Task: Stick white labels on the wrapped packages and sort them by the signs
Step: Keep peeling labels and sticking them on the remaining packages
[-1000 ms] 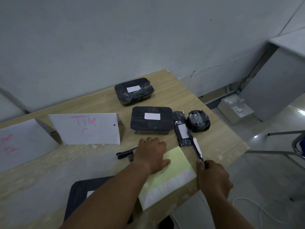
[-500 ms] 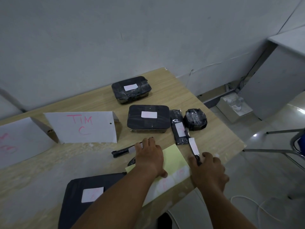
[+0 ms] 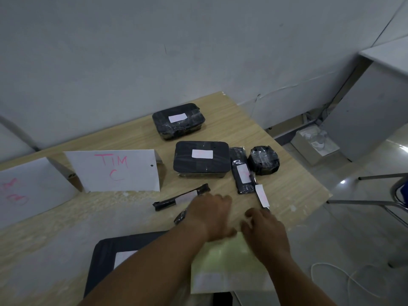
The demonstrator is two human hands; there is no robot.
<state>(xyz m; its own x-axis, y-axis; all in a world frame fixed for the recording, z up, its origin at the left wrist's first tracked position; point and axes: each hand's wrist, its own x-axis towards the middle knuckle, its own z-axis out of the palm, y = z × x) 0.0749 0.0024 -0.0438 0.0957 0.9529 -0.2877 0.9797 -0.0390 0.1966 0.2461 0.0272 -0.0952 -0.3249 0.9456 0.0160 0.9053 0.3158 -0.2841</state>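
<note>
Several black wrapped packages with white labels lie right of the "TIM C" sign (image 3: pixel 114 171): a far box (image 3: pixel 177 120), a flat box (image 3: pixel 201 157), a long narrow pack (image 3: pixel 241 171) and a thin stick (image 3: pixel 261 195). A round package (image 3: pixel 263 160) shows no label. My left hand (image 3: pixel 212 215) lies palm down, fingers stretched toward a thin labelled black strip (image 3: pixel 181 197). My right hand (image 3: pixel 262 230), fingers loosely curled, hovers at the far edge of the yellow label sheet (image 3: pixel 223 261), just below the stick's tip. A large flat labelled package (image 3: pixel 110 252) lies partly under my left forearm.
A second sign with pink writing (image 3: pixel 24 188) stands at the far left. A small black wrapped piece (image 3: pixel 180 217) lies by my left wrist. The label sheet overhangs the table's near edge (image 3: pixel 309 208). An open box (image 3: pixel 313 144) and a white cable (image 3: pixel 353 281) are on the floor.
My right hand has let go of the thin stick and moved left. The yellow sheet has slid toward me, off the table edge. My left hand is off the sheet, near the strip.
</note>
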